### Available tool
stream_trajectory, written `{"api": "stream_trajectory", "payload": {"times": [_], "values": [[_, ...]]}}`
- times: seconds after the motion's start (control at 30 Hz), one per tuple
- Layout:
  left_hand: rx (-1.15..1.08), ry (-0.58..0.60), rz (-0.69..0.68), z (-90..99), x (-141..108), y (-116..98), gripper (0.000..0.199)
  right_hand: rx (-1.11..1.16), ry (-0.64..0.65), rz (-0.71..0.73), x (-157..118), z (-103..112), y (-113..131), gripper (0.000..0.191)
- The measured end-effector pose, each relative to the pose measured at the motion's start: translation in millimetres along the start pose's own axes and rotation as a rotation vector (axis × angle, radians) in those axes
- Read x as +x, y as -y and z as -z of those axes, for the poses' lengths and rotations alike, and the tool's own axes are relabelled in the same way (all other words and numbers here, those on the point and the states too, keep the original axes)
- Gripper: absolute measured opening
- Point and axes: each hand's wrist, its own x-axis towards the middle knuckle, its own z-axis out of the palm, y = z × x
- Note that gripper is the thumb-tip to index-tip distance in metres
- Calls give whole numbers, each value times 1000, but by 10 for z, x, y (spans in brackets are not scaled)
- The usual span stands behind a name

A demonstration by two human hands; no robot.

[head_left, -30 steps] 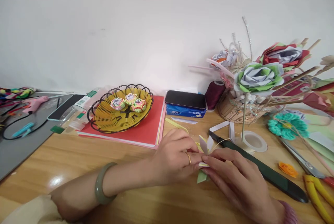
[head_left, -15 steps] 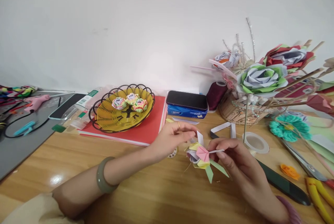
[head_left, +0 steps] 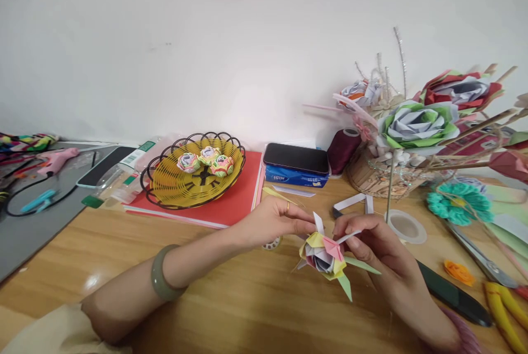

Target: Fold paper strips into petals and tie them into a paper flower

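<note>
Between my two hands, above the wooden table, is a folded paper flower (head_left: 324, 255) with yellow, pink and white petals and loose white and pale green paper strips sticking out. My left hand (head_left: 280, 220) pinches the flower's back left side; its fingertips are partly hidden behind it. On the other side, my right hand (head_left: 377, 247) is closed with thumb and index finger on a white strip that runs out from beside the pink petal. The flower's opening faces toward me and slightly down.
A yellow woven basket (head_left: 173, 192) with paper flowers rests on red paper (head_left: 243, 205). Behind are a phone (head_left: 295, 158) on a blue pack and a thread spool (head_left: 343, 150). At right: tape (head_left: 406, 226), scissors (head_left: 474, 252), yellow-handled tool (head_left: 501, 310), dark green tool (head_left: 454, 293), flower arrangement (head_left: 416, 128).
The paper flower has turned so that its opening shows more toward me, and it has shifted slightly right and down. Both hands stay on it.
</note>
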Motion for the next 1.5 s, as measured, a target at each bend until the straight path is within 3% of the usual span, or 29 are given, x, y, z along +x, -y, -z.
{"api": "stream_trajectory", "payload": {"times": [0.13,0.27,0.43,0.5,0.6,0.7,0.8,0.93,1.27,1.5], "values": [[25,-72,8,-33,-36,-25,18,-72,-41,-22,20,39,-18,4],[-3,-66,18,-82,-82,-31,19,-132,-82,-29,46,65,-28,4],[108,-94,-119,-117,-143,-23,19,-201,-104,-9,58,87,-13,8],[264,-156,-259,-125,-160,-18,18,-287,-185,41,39,96,13,13],[567,-248,-621,-129,-157,9,14,-551,-324,247,-14,93,69,19],[829,-268,-978,-122,-137,77,15,-798,-228,463,-61,53,118,32],[1002,-293,-1145,-113,-124,168,20,-881,-78,530,-75,-14,136,37],[1052,-269,-1190,-119,-122,238,24,-872,-59,552,-70,-77,122,37],[898,-256,-1207,-138,-127,227,23,-854,-139,616,-101,-97,145,35],[809,-162,-1130,-120,-124,221,17,-831,-176,616,-95,-97,143,35]]}}
